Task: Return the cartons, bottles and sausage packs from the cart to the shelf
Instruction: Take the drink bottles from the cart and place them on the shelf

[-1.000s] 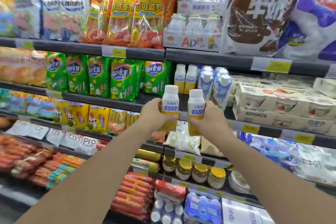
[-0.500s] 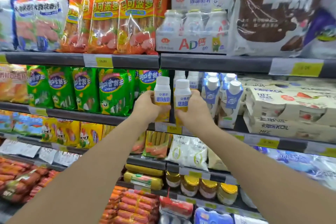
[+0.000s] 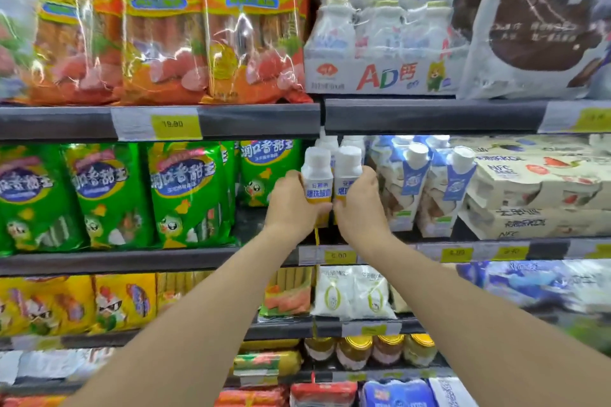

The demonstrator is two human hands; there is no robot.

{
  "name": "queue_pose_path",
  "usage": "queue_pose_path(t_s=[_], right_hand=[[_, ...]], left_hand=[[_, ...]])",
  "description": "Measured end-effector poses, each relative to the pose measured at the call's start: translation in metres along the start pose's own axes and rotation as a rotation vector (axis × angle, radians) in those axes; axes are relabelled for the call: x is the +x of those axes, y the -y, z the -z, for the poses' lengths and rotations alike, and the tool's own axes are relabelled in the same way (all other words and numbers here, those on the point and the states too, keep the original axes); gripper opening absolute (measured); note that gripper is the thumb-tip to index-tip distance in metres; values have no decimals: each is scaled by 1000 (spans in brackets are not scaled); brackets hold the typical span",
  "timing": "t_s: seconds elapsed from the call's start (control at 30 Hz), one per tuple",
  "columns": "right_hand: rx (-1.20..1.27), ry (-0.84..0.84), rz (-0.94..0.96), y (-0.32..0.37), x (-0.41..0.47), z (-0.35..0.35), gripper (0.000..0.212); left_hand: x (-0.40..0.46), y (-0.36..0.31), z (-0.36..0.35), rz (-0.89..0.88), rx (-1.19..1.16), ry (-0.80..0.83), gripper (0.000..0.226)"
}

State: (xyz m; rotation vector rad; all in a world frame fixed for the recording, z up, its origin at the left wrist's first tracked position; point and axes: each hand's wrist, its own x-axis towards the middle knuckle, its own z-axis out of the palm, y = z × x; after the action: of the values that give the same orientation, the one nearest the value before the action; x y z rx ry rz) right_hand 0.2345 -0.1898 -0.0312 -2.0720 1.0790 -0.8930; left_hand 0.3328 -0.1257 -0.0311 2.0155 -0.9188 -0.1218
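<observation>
Two small white bottles with yellow labels stand side by side over the middle shelf (image 3: 271, 258). My left hand (image 3: 292, 205) grips the left bottle (image 3: 316, 175); my right hand (image 3: 360, 205) grips the right bottle (image 3: 347, 172). Both bottles are upright, in the gap between the green sausage packs (image 3: 185, 195) and the blue-and-white cartons (image 3: 410, 185). Behind them, more of the same white bottles (image 3: 330, 142) show their caps. Whether the bottle bases touch the shelf is hidden by my hands.
Orange sausage packs (image 3: 251, 26) and a boxed AD bottle multipack (image 3: 380, 43) fill the shelf above. Cream boxed packs (image 3: 535, 195) lie right of the cartons. Below are yellow packs (image 3: 122, 304), white pouches (image 3: 353, 294) and jars (image 3: 353, 350).
Both hands have carried the two bottles up and forward into the gap on the middle shelf, in front of the bottles standing there. The view has moved closer to the shelf.
</observation>
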Motion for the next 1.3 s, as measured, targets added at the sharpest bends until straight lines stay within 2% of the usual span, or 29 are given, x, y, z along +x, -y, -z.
queue_pose_path(t_s=[0.13,0.23,0.43,0.57,0.7,0.77,0.83,0.9,1.0,1.17,1.3], right_hand=[[-56,-67,32,-2,5,-10,51],[-67,-50,-13,-9,1,-15,58],[-105,-55,-85,-24,3,-23,43],[-138,-39,-152,-21,12,-22,63],[8,41,-199,-14,3,-20,85],[82,24,-149,-13,-10,-18,87],[28,37,-65,-10,-22,-17,89],[-95,111,-27,-10,-27,-15,86],[-127,183,-40,-12,-21,-13,72],[-153,149,-61,-14,-9,-8,52],[-144,175,-76,-13,-14,-3,57]], left_hand=[[10,6,-8,-60,8,-18,58],[16,7,-12,-84,42,-37,59],[17,6,-20,-109,61,-78,53],[18,2,-24,-139,90,-75,51],[22,0,-26,-146,127,-80,52],[22,0,-27,-153,143,-86,53],[22,-1,-28,-149,151,-83,54],[23,-3,-29,-138,146,-75,53],[25,-7,-30,-139,144,-64,50],[28,-5,-34,-149,107,-42,58],[32,-1,-33,-156,97,-32,59]])
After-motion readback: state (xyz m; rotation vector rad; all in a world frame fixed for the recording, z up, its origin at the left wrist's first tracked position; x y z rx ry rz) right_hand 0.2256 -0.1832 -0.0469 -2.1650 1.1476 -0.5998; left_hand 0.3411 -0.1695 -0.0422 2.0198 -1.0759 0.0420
